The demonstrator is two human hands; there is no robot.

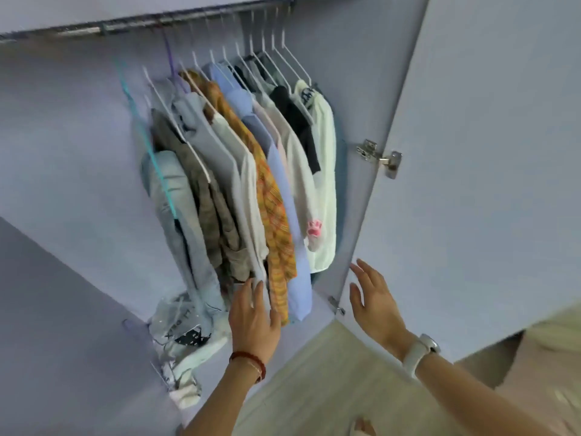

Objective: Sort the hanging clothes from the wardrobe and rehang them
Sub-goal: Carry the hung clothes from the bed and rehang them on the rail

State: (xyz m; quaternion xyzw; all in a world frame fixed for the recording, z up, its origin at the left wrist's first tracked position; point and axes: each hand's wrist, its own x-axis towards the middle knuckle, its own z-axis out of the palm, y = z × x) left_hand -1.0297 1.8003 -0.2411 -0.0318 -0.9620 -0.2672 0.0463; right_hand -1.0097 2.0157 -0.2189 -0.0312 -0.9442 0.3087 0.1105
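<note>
1. Lilac-painted wardrobe (pixel 63 127), right door (pixel 487 152) swung wide; the sorting looks barely begun, as I judge it.
2. Metal rail (pixel 125 26) across the top, fully loaded at its right half; the left stretch carries nothing.
3. Hanging clothes (pixel 239 171), a dozen or so items packed shoulder to shoulder on thin white hangers (pixel 276 48), plus one teal hanger (pixel 147 146) and one purple hanger (pixel 168 55) at the left end. None appears taken down.
4. Items in order, left to right: pale grey jacket (pixel 176 215); brown checked garment (pixel 207 202); grey shirt (pixel 217 146); white shirt (pixel 248 190); orange plaid shirt (pixel 273 209); light blue shirt (pixel 292 234); further pale and black pieces; white top with pink paw print (pixel 323 184) at the far right.
5. Loose heap of clothes (pixel 182 341) on the wardrobe floor, lower left, with bare hangers tangled in it. Not hung; likely part of what remains.
6. Left hand (pixel 254 322), red bead bracelet at the wrist: fingers straight, tips touching the hem of the white shirt, gripping nothing.
7. Right hand (pixel 377 306), white watch at the wrist: fingers spread and relaxed, holding nothing, just beside the door's inner edge.
8. Remaining, by my estimate: all removal, grouping and rehanging.
</note>
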